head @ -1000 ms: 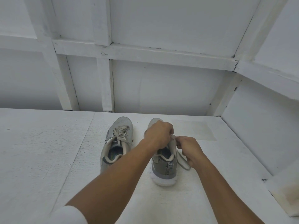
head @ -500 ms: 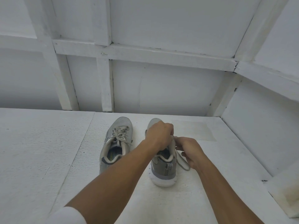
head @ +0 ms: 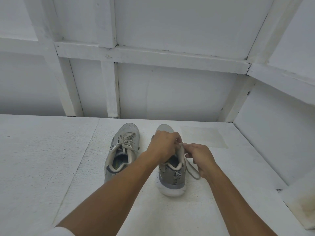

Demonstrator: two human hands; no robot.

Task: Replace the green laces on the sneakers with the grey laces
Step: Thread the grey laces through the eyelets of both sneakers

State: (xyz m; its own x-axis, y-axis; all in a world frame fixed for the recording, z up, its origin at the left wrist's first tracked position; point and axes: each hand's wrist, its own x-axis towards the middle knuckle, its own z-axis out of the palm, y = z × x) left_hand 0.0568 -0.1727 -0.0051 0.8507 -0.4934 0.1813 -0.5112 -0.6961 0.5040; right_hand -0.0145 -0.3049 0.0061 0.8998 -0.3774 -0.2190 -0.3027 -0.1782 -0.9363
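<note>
Near the back edge of the bench (head: 51,167), the left hand (head: 163,145) grips the sneaker (head: 172,179) while the right hand (head: 199,155) pinches the light, limp lace (head: 193,172), probably best held near its tip.

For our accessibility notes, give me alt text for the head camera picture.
A person's left hand grips the top of a grey sneaker while the right hand pinches its pale lace, whose loose end trails beside the shoe. A second sneaker, fully laced, stands to its left on the white surface.
</note>
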